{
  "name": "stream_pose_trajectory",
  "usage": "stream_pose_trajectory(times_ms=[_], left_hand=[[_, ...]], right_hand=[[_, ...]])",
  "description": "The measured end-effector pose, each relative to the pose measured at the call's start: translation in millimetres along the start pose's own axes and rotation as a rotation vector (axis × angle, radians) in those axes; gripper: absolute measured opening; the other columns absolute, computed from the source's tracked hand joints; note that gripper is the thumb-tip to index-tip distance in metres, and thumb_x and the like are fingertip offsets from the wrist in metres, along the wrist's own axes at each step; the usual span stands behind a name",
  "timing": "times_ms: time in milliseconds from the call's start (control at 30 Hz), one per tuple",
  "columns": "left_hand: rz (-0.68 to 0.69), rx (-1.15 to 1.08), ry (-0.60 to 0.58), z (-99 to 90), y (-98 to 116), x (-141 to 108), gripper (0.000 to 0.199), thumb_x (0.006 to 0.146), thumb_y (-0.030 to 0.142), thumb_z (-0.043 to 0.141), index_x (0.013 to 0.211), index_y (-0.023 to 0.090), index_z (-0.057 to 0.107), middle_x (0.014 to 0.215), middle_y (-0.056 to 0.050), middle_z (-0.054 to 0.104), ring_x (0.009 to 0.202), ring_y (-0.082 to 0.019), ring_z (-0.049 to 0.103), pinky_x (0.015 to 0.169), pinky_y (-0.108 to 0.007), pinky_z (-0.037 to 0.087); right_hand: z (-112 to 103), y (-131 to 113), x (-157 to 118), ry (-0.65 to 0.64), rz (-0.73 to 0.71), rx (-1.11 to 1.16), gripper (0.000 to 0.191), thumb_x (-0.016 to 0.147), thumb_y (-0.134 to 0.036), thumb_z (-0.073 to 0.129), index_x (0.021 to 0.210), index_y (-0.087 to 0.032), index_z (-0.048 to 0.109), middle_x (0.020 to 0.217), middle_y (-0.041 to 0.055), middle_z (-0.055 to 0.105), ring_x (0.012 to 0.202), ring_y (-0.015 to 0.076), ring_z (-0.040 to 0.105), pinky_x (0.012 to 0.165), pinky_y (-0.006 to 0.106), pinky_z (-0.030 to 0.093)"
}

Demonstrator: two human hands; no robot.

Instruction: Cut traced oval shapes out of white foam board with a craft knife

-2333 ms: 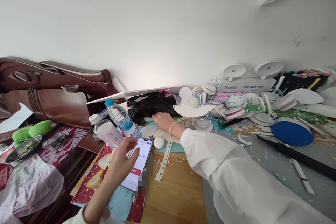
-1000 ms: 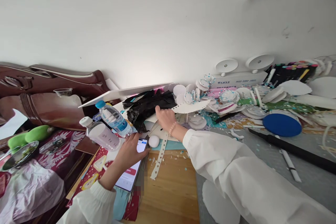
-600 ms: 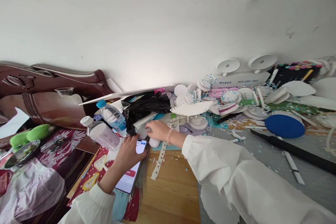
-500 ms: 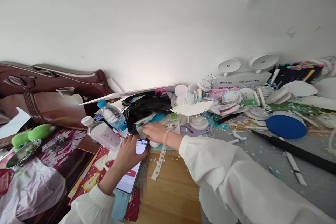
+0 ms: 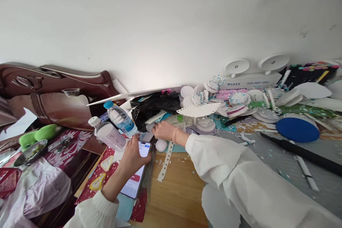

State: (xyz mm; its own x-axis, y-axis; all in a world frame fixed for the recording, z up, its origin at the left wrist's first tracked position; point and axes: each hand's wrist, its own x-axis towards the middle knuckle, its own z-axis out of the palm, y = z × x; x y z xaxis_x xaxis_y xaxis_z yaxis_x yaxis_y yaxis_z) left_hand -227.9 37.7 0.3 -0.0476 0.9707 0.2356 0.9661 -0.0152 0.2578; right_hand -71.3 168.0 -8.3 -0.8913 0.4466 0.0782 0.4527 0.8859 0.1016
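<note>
We find both hands close together, right hand (image 5: 165, 130) beyond left hand (image 5: 130, 156). The right hand has its fingers drawn together and turned down at a thin pale piece (image 5: 149, 127), which lies at nine o'clock from the knuckles, beside the black bag (image 5: 160, 105). We cannot tell whether the fingertips pinch that piece or only touch it. The left hand curves over the upper end of the phone (image 5: 135, 182), thumb spread well apart from the fingers; we see nothing gripped, and contact with the phone is unconfirmed.

We judge the step in hand to be the handling of the pale piece, with the left hand standing by. In our view the next move calls for a sure fingertip hold and a careful path: the white ball (image 5: 161, 145) sits at six o'clock from the right hand and could roll, and the strip with star-shaped holes (image 5: 166, 164) lies just past it, reaching onto the wooden board (image 5: 176, 196).

We further note the blue-capped bottle (image 5: 122, 118) and white-capped bottle (image 5: 110, 137), between ten and twelve o'clock from the left hand, near enough to be knocked.
</note>
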Motion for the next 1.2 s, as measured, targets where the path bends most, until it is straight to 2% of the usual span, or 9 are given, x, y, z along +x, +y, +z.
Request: stream_pose_trajectory(times_ms=[300, 567, 700, 800, 967, 1067, 1200], left_hand=[[-0.020, -0.065, 0.017, -12.4, 11, -3, 0.055, 0.065, 0.036, 0.066, 0.113, 0.017, 0.046, 0.103, -0.014, 0.066, 0.102, -0.037, 0.065, 0.088, -0.050, 0.052], [-0.003, -0.183, -0.037, -24.4, 8, -3, 0.055, 0.069, 0.037, 0.069, 0.116, 0.021, 0.045, 0.121, -0.013, 0.063, 0.111, -0.033, 0.063, 0.096, -0.049, 0.051], [-0.001, -0.258, -0.069, -26.5, 2, -2, 0.057, 0.071, 0.036, 0.070, 0.119, 0.021, 0.043, 0.126, -0.014, 0.061, 0.116, -0.030, 0.061, 0.101, -0.049, 0.049], [0.009, -0.322, -0.091, -27.7, -2, -2, 0.058, 0.073, 0.035, 0.070, 0.122, 0.021, 0.041, 0.129, -0.014, 0.060, 0.121, -0.027, 0.060, 0.104, -0.044, 0.048], [0.009, -0.361, -0.110, -29.6, -7, -2, 0.060, 0.074, 0.037, 0.069, 0.125, 0.022, 0.040, 0.131, -0.012, 0.059, 0.124, -0.025, 0.058, 0.107, -0.041, 0.047], [-0.027, -0.328, -0.096, -26.6, -7, 2, 0.058, 0.074, 0.038, 0.068, 0.122, 0.021, 0.041, 0.129, -0.013, 0.060, 0.122, -0.026, 0.059, 0.104, -0.042, 0.048], [-0.067, -0.236, -0.099, -18.4, 0, 9, 0.057, 0.071, 0.038, 0.069, 0.118, 0.018, 0.044, 0.117, -0.014, 0.066, 0.112, -0.032, 0.065, 0.095, -0.047, 0.052]], right_hand=[[-9, 23, -11, 0.116, 0.279, -0.023, 0.033, 0.095, -0.034, 0.060, 0.122, -0.015, 0.059, 0.120, 0.0097, 0.062, 0.101, 0.0212, 0.064, 0.084, 0.041, 0.056], [-17, 26, -10, 0.158, 0.422, 0.032, 0.031, 0.095, -0.033, 0.060, 0.121, -0.016, 0.060, 0.122, 0.0095, 0.062, 0.103, 0.0213, 0.063, 0.085, 0.041, 0.056], [-20, 26, -9, 0.178, 0.465, 0.070, 0.032, 0.095, -0.033, 0.060, 0.121, -0.016, 0.059, 0.123, 0.0096, 0.062, 0.104, 0.0216, 0.063, 0.086, 0.042, 0.056], [-23, 28, -8, 0.201, 0.478, 0.101, 0.031, 0.095, -0.033, 0.060, 0.121, -0.016, 0.060, 0.123, 0.0097, 0.062, 0.104, 0.0217, 0.063, 0.087, 0.042, 0.056], [-26, 44, -11, 0.254, 0.515, 0.139, 0.032, 0.095, -0.034, 0.060, 0.122, -0.017, 0.059, 0.124, 0.0097, 0.061, 0.106, 0.0223, 0.063, 0.089, 0.044, 0.055], [-27, 54, -16, 0.291, 0.534, 0.148, 0.033, 0.095, -0.034, 0.060, 0.122, -0.017, 0.059, 0.124, 0.0094, 0.061, 0.106, 0.0224, 0.063, 0.089, 0.044, 0.055], [-32, 58, -18, 0.325, 0.514, 0.139, 0.032, 0.094, -0.034, 0.060, 0.122, -0.016, 0.059, 0.123, 0.0092, 0.062, 0.106, 0.0225, 0.063, 0.089, 0.044, 0.055]])
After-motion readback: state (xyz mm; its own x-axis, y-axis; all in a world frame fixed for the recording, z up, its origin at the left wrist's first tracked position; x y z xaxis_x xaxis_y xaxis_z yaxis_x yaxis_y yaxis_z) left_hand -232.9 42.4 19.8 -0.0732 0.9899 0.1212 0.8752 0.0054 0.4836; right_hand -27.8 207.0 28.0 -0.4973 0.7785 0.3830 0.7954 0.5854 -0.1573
